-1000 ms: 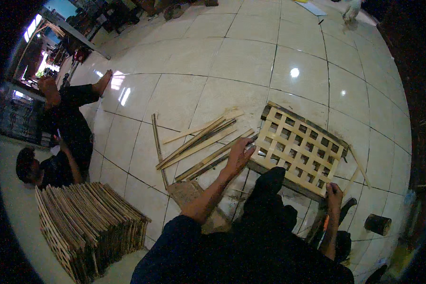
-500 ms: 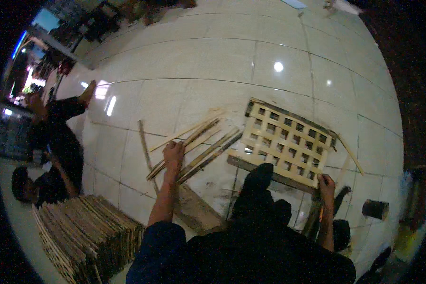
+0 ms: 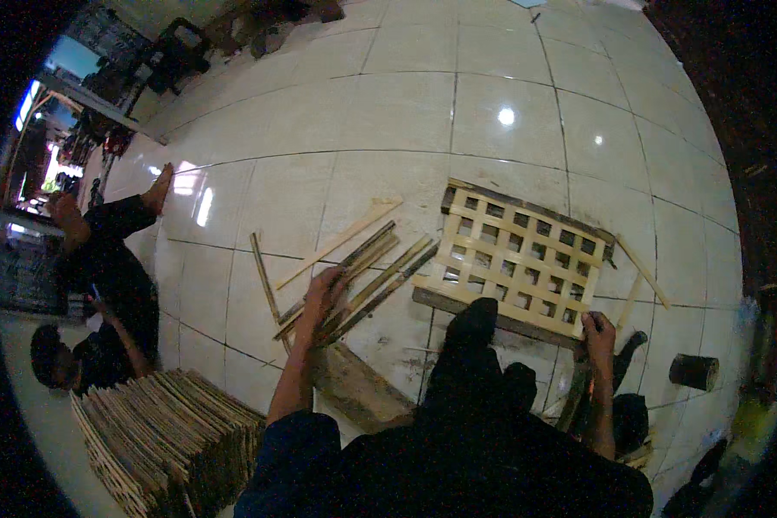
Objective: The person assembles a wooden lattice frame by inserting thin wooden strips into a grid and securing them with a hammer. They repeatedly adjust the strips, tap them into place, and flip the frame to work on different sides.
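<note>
My left hand (image 3: 326, 292) is over a group of loose bamboo strips (image 3: 380, 285) on the tiled floor; its fingers are blurred, so a grip on a strip cannot be made out. To the right lies a woven lattice panel (image 3: 520, 263) of pale flat strips with square gaps, set between two dark wooden bars. My right hand (image 3: 597, 331) is closed at the panel's near right corner, and what its fingers hold is hidden. Beneath that hand, a small orange bit shows against the forearm. My dark-clad leg (image 3: 470, 332) reaches the panel's near bar.
A large stack of bamboo pieces (image 3: 168, 436) stands at lower left. Behind it another person (image 3: 112, 276) in dark clothes is on the floor. A wooden board (image 3: 363, 388) lies near me. A dark cylinder (image 3: 694, 371) and thin loose strips (image 3: 643, 272) lie at right.
My left hand has shifted slightly right and nearer to me over the strips, its fingers now blurred. My right hand stays at the panel's corner. The whole view has moved a little.
</note>
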A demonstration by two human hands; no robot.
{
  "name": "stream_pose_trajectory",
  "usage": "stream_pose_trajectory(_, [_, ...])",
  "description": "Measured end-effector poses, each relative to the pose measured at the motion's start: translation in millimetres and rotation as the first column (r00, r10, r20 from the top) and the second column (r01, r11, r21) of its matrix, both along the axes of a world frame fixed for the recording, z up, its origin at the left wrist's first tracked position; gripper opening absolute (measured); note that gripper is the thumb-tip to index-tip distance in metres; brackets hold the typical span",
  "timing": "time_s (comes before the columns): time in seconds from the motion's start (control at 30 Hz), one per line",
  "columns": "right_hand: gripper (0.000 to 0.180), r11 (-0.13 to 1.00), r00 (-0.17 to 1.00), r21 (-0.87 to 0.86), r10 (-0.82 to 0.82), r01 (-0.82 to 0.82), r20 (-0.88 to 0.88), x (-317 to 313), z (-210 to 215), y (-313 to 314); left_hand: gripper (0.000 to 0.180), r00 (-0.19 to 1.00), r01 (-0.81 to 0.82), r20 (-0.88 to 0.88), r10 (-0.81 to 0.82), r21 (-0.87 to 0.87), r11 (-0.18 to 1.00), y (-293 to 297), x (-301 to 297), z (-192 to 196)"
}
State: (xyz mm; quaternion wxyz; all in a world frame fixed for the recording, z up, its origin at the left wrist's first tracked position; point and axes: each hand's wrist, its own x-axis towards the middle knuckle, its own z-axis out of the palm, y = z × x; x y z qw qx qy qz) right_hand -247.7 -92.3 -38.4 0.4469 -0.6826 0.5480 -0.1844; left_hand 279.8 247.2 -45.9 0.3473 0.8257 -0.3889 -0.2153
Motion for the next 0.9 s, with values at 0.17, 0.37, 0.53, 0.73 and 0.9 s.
stream_pose_trajectory(0.17, [0.034,0.991,0.999,0.127,-0.033,0.028,0.042,28.0,44.2,14.4,0.028,0.808,-0.134,0.569,0.15,-0.07,0.988,-13.9,10.1,-12.3])
stream_pose_trajectory(0.37, [0.037,0.996,0.996,0.042,-0.085,0.085,0.007,10.0,19.4,7.7,0.027,0.747,-0.225,0.665,-0.016,0.275,0.935,-33.3,46.2,-16.4])
stream_pose_trajectory(0.53, [0.038,0.999,1.0,0.041,0.002,-0.002,-0.007,6.4,10.2,0.2,0.022,0.751,-0.167,0.657,-0.064,0.283,0.945,-25.4,57.7,-25.1])
stream_pose_trajectory(0.73, [0.038,0.997,0.999,0.07,-0.036,0.036,0.003,22.6,35.0,11.0,0.022,0.872,-0.109,0.485,0.059,0.076,0.991,-0.9,66.5,-41.2])
stream_pose_trajectory(0.9, [0.039,0.999,0.998,0.037,-0.017,0.02,-0.068,5.2,20.1,4.9,0.027,0.654,-0.183,0.739,0.163,-0.054,0.982,-31.9,23.9,-18.0])
